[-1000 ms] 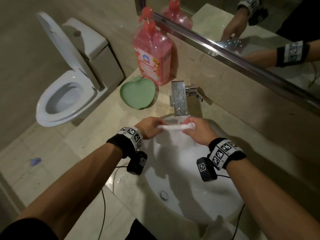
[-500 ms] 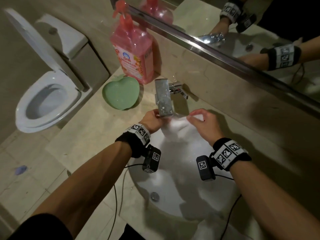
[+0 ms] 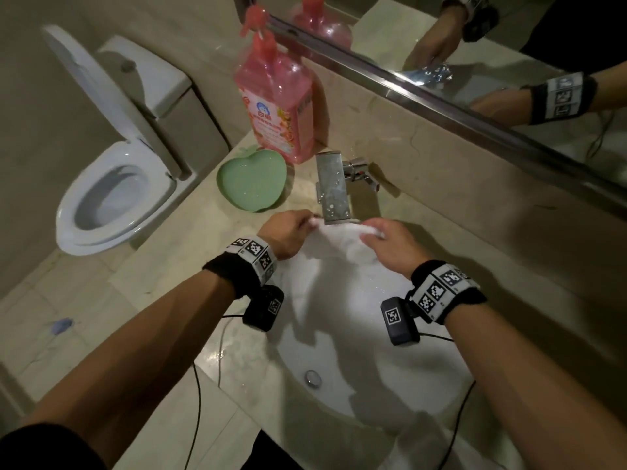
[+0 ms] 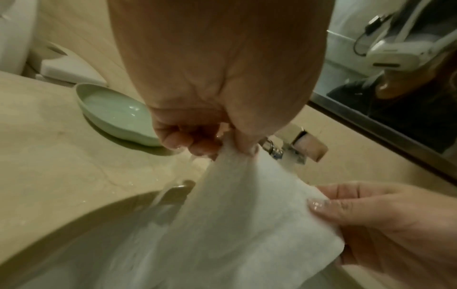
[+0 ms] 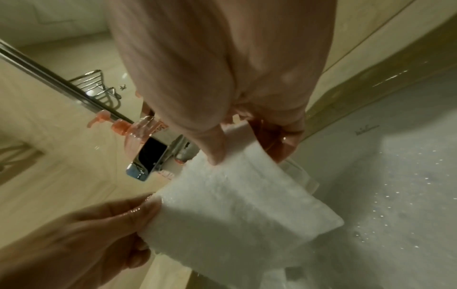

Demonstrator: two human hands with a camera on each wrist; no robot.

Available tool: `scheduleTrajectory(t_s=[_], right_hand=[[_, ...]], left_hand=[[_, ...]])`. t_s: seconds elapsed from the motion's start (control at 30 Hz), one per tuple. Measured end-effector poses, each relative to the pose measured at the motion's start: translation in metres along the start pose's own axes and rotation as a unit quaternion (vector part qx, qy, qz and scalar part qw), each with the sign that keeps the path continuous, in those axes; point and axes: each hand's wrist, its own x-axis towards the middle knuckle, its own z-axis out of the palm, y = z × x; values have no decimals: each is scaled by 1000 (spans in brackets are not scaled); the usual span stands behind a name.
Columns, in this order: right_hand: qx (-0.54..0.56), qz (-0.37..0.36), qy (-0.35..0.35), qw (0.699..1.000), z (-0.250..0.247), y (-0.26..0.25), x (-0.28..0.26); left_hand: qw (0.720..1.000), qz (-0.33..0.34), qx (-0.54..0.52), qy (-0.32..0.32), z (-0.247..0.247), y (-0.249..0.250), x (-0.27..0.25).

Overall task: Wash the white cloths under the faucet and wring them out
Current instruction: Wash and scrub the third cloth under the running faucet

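Observation:
A white cloth [image 3: 342,237] hangs spread out under the chrome faucet [image 3: 333,188], over the white sink [image 3: 356,334]. My left hand [image 3: 288,232] pinches its left top corner between thumb and fingers, seen close in the left wrist view on the cloth [image 4: 247,215]. My right hand [image 3: 390,244] pinches the right top corner; the right wrist view shows thumb and fingers clamped on the cloth [image 5: 235,205]. The cloth looks wet, with drops on it. Whether water runs from the faucet [image 5: 148,162] I cannot tell.
A pink soap pump bottle [image 3: 274,103] and a green heart-shaped dish [image 3: 251,183] stand on the beige counter [image 3: 169,273] left of the faucet. A toilet [image 3: 112,184] with raised lid sits further left. A mirror [image 3: 475,45] runs along the back wall. Water drops lie on the counter.
The cloth was held twisted into a tight roll between both hands; now it is unrolled and hangs flat, with my hands drawn apart at its top corners.

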Motion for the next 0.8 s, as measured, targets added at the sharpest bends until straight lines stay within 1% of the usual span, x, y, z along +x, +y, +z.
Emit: scheduleTrajectory(t_s=[0.07,0.13,0.2,0.23,0.3,0.37,0.4,0.47,0.57,0.67,0.73,0.8], right_hand=[[7,-3,-24,1000,5,-5,1],[14,-1,-39,999,10,-8,2],[-6,-2,-34,999,16,-12,5],[-16,-7,-29,999,20,-15,7],[-30,-25,-27,999,25,-18,10],[-38,-36,-36,998,28,-20,13],[-37,-34,-38,998,29,-20,15],[-30,-23,-30,999,29,-21,17],[-21,-19,-11,1000,30,-24,21],[-37,-26,5,999,28,-27,25],[-35,-22,-13,999,24,-23,25],[-7,-14,-22,1000,18,-18,23]], left_hand=[[1000,-14,-18,4,-8,-6,-4],[997,-40,-70,5,-14,-10,-8],[992,-56,-117,-3,-19,-13,-12],[991,-61,-117,-12,-21,-15,-15],[996,-67,-61,-26,-23,-18,-20],[998,-55,5,-17,-23,-22,-24],[999,-48,21,-12,-22,-23,-24],[999,-50,20,-10,-24,-27,-25],[998,-53,-17,7,-27,-32,-24],[997,-48,-62,15,-27,-34,-22],[993,-44,-107,10,-22,-35,-18],[990,-46,-136,9,-13,-32,-14]])
